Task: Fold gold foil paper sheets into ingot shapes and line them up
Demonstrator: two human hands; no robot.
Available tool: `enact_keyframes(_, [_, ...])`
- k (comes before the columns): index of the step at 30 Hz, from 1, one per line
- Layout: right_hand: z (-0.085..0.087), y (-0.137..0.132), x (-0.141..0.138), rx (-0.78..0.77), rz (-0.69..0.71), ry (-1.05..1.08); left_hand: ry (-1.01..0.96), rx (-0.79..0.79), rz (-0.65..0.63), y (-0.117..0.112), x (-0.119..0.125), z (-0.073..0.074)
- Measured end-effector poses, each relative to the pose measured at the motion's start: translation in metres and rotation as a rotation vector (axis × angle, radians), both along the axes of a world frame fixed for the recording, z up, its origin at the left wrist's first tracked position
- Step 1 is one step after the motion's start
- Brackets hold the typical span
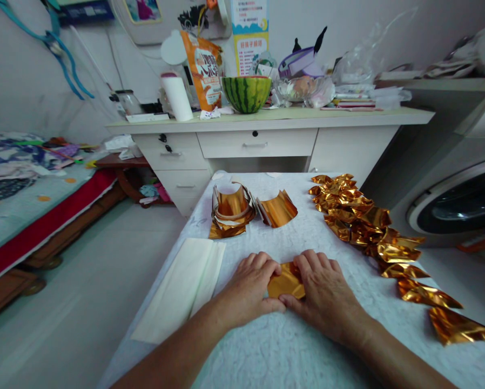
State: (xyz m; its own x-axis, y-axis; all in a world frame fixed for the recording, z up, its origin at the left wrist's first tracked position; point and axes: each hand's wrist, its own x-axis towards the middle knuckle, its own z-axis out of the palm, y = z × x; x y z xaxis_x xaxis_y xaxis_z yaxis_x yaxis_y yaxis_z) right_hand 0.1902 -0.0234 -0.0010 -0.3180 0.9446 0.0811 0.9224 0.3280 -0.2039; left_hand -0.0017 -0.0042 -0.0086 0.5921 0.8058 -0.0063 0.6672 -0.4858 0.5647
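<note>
Between my two hands is a small sheet of gold foil paper (286, 282), low over the cloth. My left hand (251, 286) grips its left edge, thumb at the near side and fingers curled over the far side. On the right edge my right hand (325, 286) holds it the same way, the thumbs almost meeting. Beyond my hands stand a curled stack of gold sheets (231, 208) and a smaller curved stack (281, 209). Folded gold foil pieces (348, 213) lie in an overlapping row down the right side. White paper sheets (177, 289) rest left of my left hand.
The table has a pale quilted cloth (242, 351). Behind it is a white desk (258, 141) bearing a cut watermelon (246, 94), an orange pouch (204, 73) and a paper roll (177, 97). A washing machine (469, 129) stands right, a bed (44, 200) left.
</note>
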Motion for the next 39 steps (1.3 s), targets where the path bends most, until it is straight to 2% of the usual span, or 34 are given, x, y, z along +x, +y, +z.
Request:
enact_keyframes(5, [-0.004, 0.003, 0.009, -0.032, 0.036, 0.047, -0.006, -0.028, -0.002, 0.001, -0.001, 0.001])
enact_keyframes(12, [-0.012, 0.014, 0.038, -0.091, 0.058, 0.030, -0.005, -0.056, -0.002, 0.002, -0.001, 0.004])
enact_keyframes(15, [-0.014, 0.018, 0.048, -0.092, 0.024, 0.012, -0.016, -0.049, -0.009, 0.002, -0.002, 0.003])
enact_keyframes(24, [-0.001, 0.024, 0.065, -0.205, 0.020, 0.066, -0.027, -0.044, -0.029, 0.001, -0.003, 0.004])
enact_keyframes(29, [0.001, 0.026, 0.077, -0.173, 0.063, 0.128, -0.040, -0.026, -0.025, 0.000, -0.003, 0.004])
enact_keyframes(34, [0.021, 0.020, 0.069, -0.025, 0.149, 0.268, -0.038, 0.011, -0.054, -0.003, -0.001, 0.005])
enact_keyframes(37, [0.031, 0.013, 0.052, -0.113, 0.246, 0.310, -0.034, 0.044, -0.088, -0.005, 0.000, 0.006])
enact_keyframes(39, [0.030, 0.010, 0.042, -0.217, 0.302, 0.281, -0.021, 0.058, -0.103, -0.006, 0.000, 0.006])
